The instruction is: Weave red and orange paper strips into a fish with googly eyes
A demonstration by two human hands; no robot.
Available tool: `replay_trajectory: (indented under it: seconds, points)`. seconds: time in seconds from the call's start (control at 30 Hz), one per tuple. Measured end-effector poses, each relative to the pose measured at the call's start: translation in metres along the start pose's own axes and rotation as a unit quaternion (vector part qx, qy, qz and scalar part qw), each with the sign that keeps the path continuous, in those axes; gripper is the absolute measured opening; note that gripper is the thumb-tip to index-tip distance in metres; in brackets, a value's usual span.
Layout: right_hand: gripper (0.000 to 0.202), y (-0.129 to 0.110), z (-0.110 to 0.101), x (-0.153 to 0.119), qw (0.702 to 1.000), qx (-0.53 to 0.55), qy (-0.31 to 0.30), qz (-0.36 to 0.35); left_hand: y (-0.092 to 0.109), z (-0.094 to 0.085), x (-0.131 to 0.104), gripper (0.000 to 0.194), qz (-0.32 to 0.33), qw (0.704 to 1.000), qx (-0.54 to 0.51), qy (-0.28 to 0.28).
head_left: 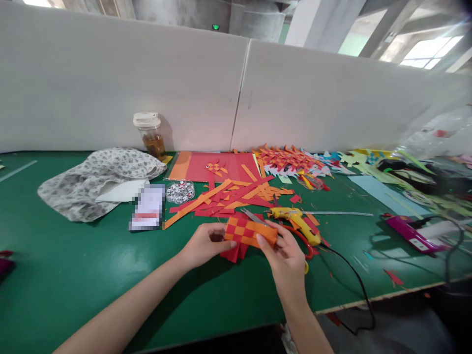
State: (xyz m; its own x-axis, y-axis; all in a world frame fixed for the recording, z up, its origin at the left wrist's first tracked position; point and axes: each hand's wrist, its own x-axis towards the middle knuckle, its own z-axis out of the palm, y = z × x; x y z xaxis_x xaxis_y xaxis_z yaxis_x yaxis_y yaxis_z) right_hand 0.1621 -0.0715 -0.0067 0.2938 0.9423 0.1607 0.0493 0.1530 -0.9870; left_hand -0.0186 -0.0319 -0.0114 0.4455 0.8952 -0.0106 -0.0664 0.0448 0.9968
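Between both hands is a woven piece of red and orange paper strips [240, 230], checkered at its left, with red strip ends hanging below. My left hand [206, 244] pinches its left edge, thumb in front. My right hand [286, 251] grips the orange right end, thumb on the near face. Just behind the weave lie scissors [308, 244] with orange-red handles, partly hidden by my right hand. A yellow hot glue gun [295, 221] with a clear glue stick rests beyond that hand. Loose red and orange paper strips [221, 196] are piled behind the weave.
A finished woven paper fish [216, 168] lies on red sheets [195, 164]; more woven fish [291, 160] are heaped right. At left are a phone [148, 206], googly eyes [180, 191], patterned cloth [96, 182] and a drink cup [150, 135]. A purple power strip [416, 235] and cords lie right.
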Motion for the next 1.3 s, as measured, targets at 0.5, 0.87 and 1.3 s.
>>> replay_trajectory:
  seconds: [0.5, 0.87, 1.3]
  points:
    - [0.020, 0.002, -0.004, 0.001, 0.907, -0.209, -0.039, -0.363, 0.020, -0.002, -0.002, 0.055, -0.166, 0.965, -0.201, -0.042]
    - [0.017, 0.005, -0.064, 0.038, 0.795, -0.512, 0.116, -0.303, 0.011, -0.007, 0.005, 0.057, -0.035, 0.973, -0.177, 0.145]
    - [0.029, 0.004, -0.101, 0.065, 0.764, -0.599, 0.026, -0.236, 0.014, -0.007, 0.006, 0.049, -0.081, 0.949, -0.217, 0.212]
